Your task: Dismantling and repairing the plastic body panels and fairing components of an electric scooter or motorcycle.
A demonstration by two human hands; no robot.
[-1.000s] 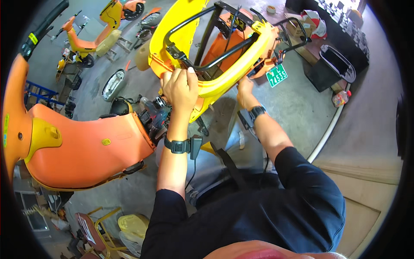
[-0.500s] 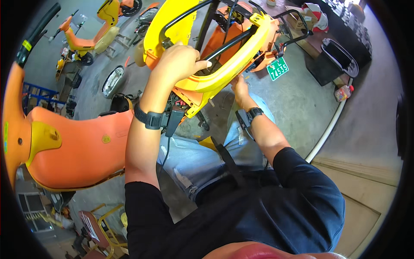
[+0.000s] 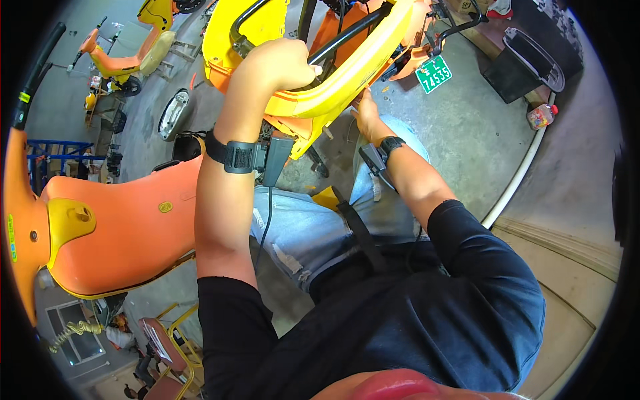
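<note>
A partly stripped electric scooter body with a yellow curved panel [image 3: 319, 99] stands in front of me, its black tube frame showing inside. Over the panel's left part, my left hand [image 3: 279, 65] is closed, its fingers curled down into the opening and its thumb bent inward. What it grips is hidden beneath it. Below the panel's right side, my right hand [image 3: 367, 117] reaches up to the lower edge, its fingertips largely out of sight. A green licence plate [image 3: 434, 74] hangs at the scooter's rear, right of that hand. Each wrist wears a strapped black device.
An orange scooter with a long seat [image 3: 127, 227] stands close on my left. A second orange-and-yellow scooter [image 3: 127, 61] is farther off. On the right are a black bin [image 3: 523, 67], a plastic bottle [image 3: 542, 116] and a white pipe [image 3: 517, 181] along the wall.
The scooter body and both hands now sit higher in the view. My left thumb, stretched out before, is bent in and the left hand has turned more knuckles-up. My right hand stays beneath the panel.
</note>
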